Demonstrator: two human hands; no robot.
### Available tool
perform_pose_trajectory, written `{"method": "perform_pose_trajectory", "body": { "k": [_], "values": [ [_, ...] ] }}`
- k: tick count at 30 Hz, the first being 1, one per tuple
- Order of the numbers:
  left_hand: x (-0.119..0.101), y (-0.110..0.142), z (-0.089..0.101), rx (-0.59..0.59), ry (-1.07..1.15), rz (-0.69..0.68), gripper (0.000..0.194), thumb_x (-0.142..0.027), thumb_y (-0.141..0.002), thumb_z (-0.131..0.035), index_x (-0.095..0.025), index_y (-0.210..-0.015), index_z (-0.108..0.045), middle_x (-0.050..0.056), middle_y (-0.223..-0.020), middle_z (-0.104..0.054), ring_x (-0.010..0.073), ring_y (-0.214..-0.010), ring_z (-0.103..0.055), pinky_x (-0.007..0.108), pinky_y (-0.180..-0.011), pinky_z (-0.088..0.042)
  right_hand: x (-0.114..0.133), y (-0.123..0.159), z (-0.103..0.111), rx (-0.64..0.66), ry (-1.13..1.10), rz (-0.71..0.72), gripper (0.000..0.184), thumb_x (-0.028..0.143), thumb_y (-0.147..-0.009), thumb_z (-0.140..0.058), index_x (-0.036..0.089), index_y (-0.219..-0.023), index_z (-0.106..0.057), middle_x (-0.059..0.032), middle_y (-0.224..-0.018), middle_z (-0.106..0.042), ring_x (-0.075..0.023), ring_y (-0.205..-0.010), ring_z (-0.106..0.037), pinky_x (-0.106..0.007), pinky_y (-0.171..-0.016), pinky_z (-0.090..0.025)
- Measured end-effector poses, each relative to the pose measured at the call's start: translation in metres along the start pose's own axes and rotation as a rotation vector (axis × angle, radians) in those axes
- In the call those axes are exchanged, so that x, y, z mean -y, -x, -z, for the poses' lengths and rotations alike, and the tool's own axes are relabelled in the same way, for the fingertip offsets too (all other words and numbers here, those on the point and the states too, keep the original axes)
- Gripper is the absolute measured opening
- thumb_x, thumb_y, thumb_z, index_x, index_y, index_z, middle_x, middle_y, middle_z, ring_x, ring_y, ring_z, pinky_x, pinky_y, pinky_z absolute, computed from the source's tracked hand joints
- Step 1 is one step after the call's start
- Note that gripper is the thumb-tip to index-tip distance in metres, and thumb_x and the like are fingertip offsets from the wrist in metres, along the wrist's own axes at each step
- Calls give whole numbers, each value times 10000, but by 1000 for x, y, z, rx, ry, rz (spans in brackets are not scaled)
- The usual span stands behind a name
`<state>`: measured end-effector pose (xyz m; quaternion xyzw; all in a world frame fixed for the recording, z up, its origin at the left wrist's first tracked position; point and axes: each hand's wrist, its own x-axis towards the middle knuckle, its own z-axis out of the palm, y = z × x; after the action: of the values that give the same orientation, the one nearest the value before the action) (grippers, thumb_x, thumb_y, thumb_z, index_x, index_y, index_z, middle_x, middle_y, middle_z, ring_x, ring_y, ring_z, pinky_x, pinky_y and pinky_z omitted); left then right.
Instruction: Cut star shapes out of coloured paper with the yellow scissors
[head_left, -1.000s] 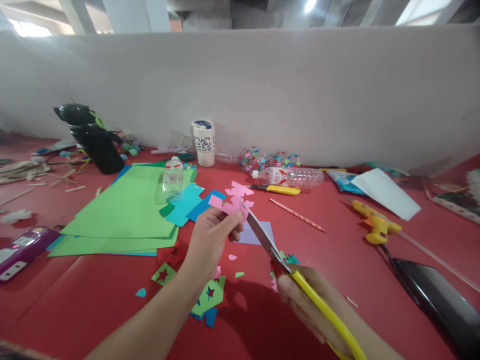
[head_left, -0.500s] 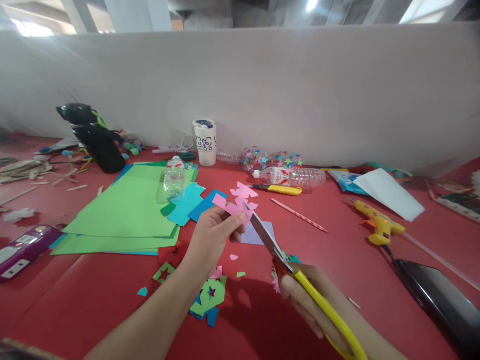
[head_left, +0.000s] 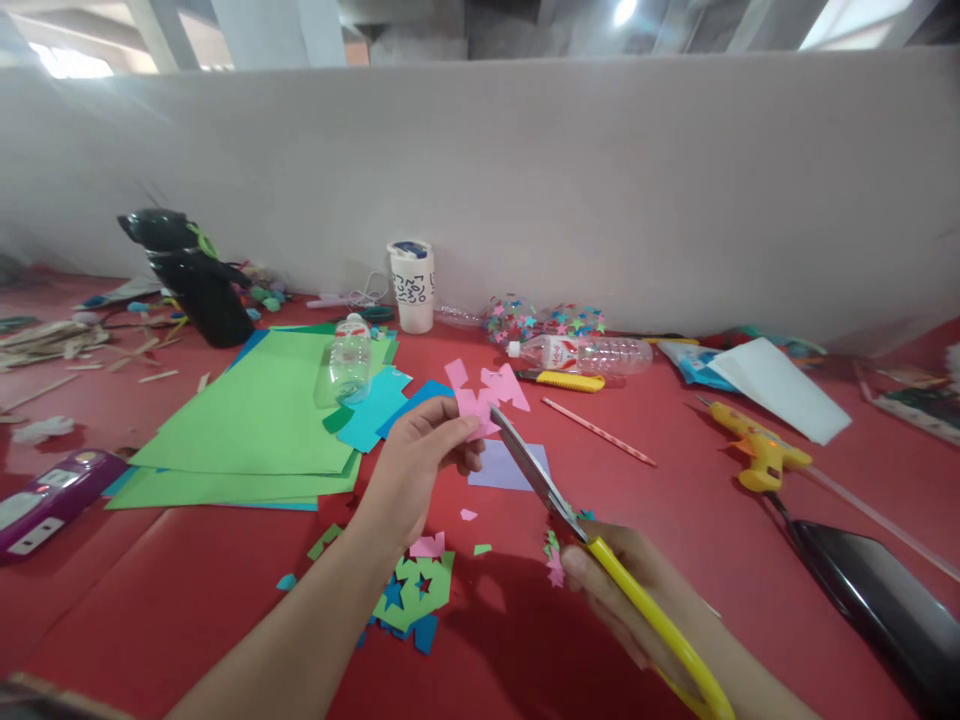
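Observation:
A piece of pink paper (head_left: 472, 402) with cut, notched edges is pinched in my left hand (head_left: 420, 455), between thumb and fingers. My right hand (head_left: 619, 585) grips scissors (head_left: 637, 600) with long yellow handles. The metal blades point up and left, and their tips meet the pink paper; whether the blades are parted is hard to see. Below the paper lies a lilac sheet (head_left: 510, 467). Small star cutouts (head_left: 553, 568) lie beside my right hand, partly hidden by it. Green paper scraps (head_left: 431, 590) with star-shaped holes lie near my left forearm, with pink and blue scraps.
Green sheets (head_left: 247, 410) lie at left under a clear bottle (head_left: 350, 360). Behind stand a black flask (head_left: 199, 285) and a white cup (head_left: 412, 290). A yellow cutter (head_left: 570, 381), a plastic bottle (head_left: 592, 354) and a striped stick (head_left: 600, 432) lie ahead; a glue gun (head_left: 757, 450) lies right.
The pink paper has turned in my left hand, so its pieces now point more upward. My left hand has shifted slightly left, while the scissors stay nearly in place.

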<state>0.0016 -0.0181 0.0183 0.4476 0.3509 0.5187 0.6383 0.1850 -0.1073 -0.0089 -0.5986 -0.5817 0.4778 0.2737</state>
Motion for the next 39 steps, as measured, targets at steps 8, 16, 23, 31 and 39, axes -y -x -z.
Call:
{"method": "perform_pose_trajectory", "body": {
  "k": [8, 16, 23, 31, 39],
  "values": [
    [-3, -1, -1, -142, -59, -230, 229, -139, -717, -657, -223, -891, -533, -70, -715, -593, 70, -533, -601, 205, -557, -489, -7, -6, -4, 50, -4, -29, 450, 660, -811, -425, 225, -692, -422, 117, -400, -308, -64, -293, -278, -197, -298, -194],
    [-10, 3, 0, -114, -238, -238, 121, -153, -742, -617, -204, -828, -685, -31, -678, -612, 71, -569, -566, 185, -568, -473, -1, -3, -2, 92, -34, 20, 500, 712, -788, -419, 232, -658, -370, 110, -395, -342, -50, -298, -275, -193, -305, -185],
    [-11, 3, 2, -79, -279, -276, 177, -131, -717, -622, -226, -831, -718, -20, -754, -622, 75, -599, -555, 179, -556, -478, 2, 0, 2, 110, -41, 39, 572, 799, -717, -394, 234, -636, -358, 103, -465, -313, -48, -329, -255, -205, -311, -185],
    [-10, 0, 4, -71, -202, -219, 198, -99, -696, -622, -230, -806, -724, -31, -727, -640, 63, -574, -546, 166, -539, -471, 4, 1, 4, 175, -56, 79, 570, 802, -732, -364, 239, -646, -338, 109, -401, -345, -55, -313, -273, -218, -342, -172],
    [-10, 0, 4, -83, -221, -209, 173, -128, -692, -639, -227, -804, -727, -25, -723, -644, 69, -562, -545, 182, -535, -476, 9, 5, 5, 128, -27, 17, 565, 794, -731, -386, 234, -658, -353, 101, -454, -336, -63, -350, -278, -214, -357, -221]
  ]
}}
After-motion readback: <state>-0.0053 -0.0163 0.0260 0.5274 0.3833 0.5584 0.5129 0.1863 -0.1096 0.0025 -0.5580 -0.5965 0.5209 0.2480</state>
